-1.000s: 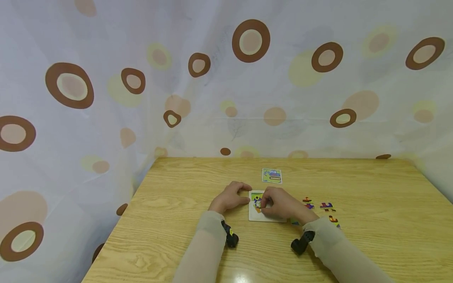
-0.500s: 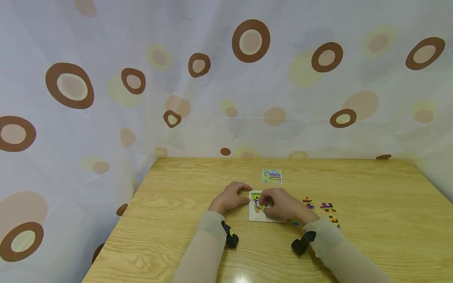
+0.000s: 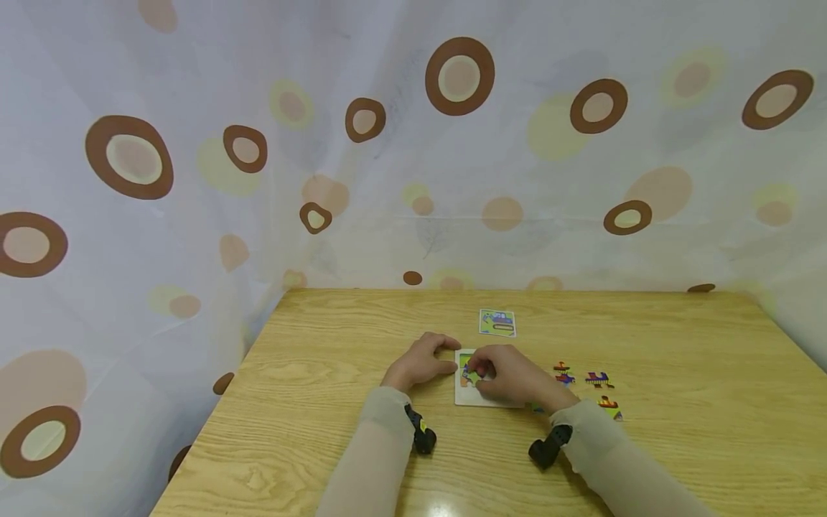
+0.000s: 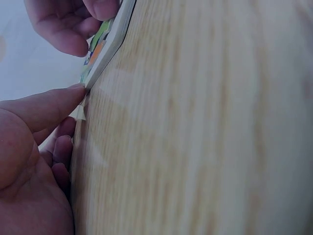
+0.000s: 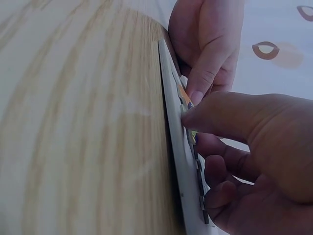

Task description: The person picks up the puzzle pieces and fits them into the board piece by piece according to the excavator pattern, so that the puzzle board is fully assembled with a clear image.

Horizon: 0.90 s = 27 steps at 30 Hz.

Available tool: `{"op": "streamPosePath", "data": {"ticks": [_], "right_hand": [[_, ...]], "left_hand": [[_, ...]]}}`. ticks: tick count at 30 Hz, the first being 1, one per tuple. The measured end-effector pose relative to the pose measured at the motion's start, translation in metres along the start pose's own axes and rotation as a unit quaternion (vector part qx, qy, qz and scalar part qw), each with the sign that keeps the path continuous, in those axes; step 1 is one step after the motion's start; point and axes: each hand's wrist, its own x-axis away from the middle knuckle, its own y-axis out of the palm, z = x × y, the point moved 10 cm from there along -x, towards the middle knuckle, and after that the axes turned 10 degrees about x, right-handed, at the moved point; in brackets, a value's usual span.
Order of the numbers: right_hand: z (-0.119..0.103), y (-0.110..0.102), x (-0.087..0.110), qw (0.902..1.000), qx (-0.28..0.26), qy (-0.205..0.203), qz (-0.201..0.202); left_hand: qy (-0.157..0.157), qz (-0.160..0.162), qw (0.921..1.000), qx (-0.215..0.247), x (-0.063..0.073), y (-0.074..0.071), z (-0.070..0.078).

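Note:
A white jigsaw puzzle board (image 3: 472, 399) lies on the table between both hands, with colourful pieces fitted at its left side. My left hand (image 3: 421, 360) rests at the board's left edge. In the left wrist view its straight thumb (image 4: 58, 103) touches the board's corner. Over the board, my right hand (image 3: 510, 375) pinches a green puzzle piece (image 3: 474, 376) between thumb and forefinger, down among the fitted pieces. The fingers hide much of that piece. From the right wrist view, the thumb (image 5: 215, 117) presses close to the board's surface.
Several loose puzzle pieces (image 3: 599, 379) lie right of the board, some partly behind the right forearm. A small picture card (image 3: 497, 322) showing a digger lies beyond the board. A patterned curtain (image 3: 362, 244) hangs along the table's back and sides.
The right hand has shifted and turned the green piece slightly over the board, settling it lower and to the left beside the fitted pieces. The left hand has stayed at the board's edge.

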Motion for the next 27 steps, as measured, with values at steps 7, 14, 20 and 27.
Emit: {"op": "streamPosePath", "data": {"ticks": [7,14,20,27], "right_hand": [[-0.0006,0.0007,-0.0008,1.0,0.005,0.006,-0.003],[-0.0008,0.0017,-0.0025,0.9999,0.011,0.004,-0.007],[-0.0013,0.0009,-0.0027,0.9998,0.018,-0.006,-0.008],[-0.0018,-0.0015,-0.0035,0.9994,0.028,-0.019,0.002]], "left_hand": [[-0.001,0.001,1.0,-0.007,0.0004,-0.0002,0.0009],[0.003,-0.004,1.0,-0.004,0.0015,-0.0001,0.003],[0.002,-0.001,1.0,-0.01,0.0003,-0.0006,0.0018],[-0.004,0.001,0.9999,-0.009,-0.0003,0.0,-0.0014]]}}
